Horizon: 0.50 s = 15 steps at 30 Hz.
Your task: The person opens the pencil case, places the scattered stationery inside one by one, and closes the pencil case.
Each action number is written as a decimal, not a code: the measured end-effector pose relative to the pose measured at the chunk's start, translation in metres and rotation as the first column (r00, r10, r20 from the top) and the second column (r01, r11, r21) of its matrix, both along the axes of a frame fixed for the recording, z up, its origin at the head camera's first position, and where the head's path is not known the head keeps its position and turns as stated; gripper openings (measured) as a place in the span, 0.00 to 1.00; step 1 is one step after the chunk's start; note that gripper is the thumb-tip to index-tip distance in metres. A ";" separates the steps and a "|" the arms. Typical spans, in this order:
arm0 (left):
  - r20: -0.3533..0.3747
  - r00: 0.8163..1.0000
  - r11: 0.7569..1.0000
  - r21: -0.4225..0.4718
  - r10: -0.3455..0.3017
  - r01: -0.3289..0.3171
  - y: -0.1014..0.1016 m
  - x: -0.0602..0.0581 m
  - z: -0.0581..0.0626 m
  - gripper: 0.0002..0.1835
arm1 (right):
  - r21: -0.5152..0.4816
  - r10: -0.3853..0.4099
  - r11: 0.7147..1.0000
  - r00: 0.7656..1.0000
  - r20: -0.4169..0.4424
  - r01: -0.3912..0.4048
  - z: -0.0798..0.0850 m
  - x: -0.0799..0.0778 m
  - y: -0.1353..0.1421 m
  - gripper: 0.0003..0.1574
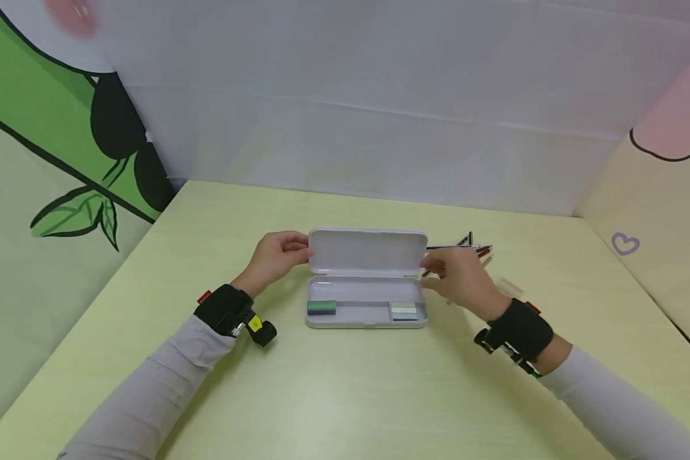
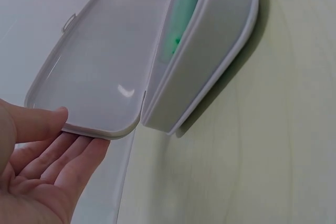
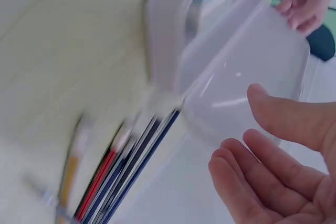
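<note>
A white pencil case (image 1: 368, 324) lies on the table with its lid (image 1: 368, 252) raised. Inside its tray, a green block (image 1: 322, 307) sits at the left and pale rectangular blocks (image 1: 404, 311) at the right. My left hand (image 1: 276, 257) pinches the lid's left end, thumb on the inner face and fingers behind, as the left wrist view shows. At the other end is my right hand (image 1: 462, 278), its thumb and fingers spread apart beside the lid with nothing between them in the right wrist view.
Several pens and pencils (image 3: 100, 182), one of them red, lie in a bunch on the table (image 1: 322, 390) beyond the right hand. A pale flat strip (image 1: 510, 287) lies near the right wrist. A white wall (image 1: 379, 153) closes off the back.
</note>
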<state>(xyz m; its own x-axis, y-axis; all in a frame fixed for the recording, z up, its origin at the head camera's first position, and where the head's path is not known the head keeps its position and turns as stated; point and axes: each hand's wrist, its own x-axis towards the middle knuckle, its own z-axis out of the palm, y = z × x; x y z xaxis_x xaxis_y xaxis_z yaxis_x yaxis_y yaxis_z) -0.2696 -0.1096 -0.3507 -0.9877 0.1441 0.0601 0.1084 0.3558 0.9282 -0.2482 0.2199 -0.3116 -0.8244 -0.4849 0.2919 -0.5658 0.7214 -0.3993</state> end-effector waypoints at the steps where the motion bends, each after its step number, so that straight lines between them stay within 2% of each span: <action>1: -0.005 1.000 1.000 -0.007 -0.003 0.003 -0.001 0.001 0.000 0.16 | -0.003 -0.021 1.000 1.000 -0.011 0.021 0.000 0.000 0.009 0.14; 5: -0.013 1.000 1.000 -0.010 -0.008 0.008 -0.002 0.002 0.001 0.15 | -0.016 -0.103 0.995 0.994 -0.032 0.102 0.003 0.004 0.040 0.14; 10: 0.005 1.000 1.000 -0.022 0.000 0.000 -0.004 0.004 0.001 0.15 | -0.021 -0.161 0.987 0.985 -0.068 0.160 0.006 0.009 0.062 0.11; 15: 0.019 1.000 1.000 -0.023 0.006 -0.005 -0.004 0.006 0.001 0.15 | 0.056 -0.217 0.974 0.976 -0.034 0.218 0.005 0.007 0.080 0.13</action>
<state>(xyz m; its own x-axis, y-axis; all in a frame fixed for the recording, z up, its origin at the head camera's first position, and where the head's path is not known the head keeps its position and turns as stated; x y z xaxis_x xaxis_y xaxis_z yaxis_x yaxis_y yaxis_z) -0.2640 -0.1139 -0.3494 -0.9894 0.1399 0.0381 0.0889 0.3778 0.9216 -0.2413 0.2996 -0.3065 -0.9042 -0.3120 0.2918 -0.4027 0.8504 -0.3385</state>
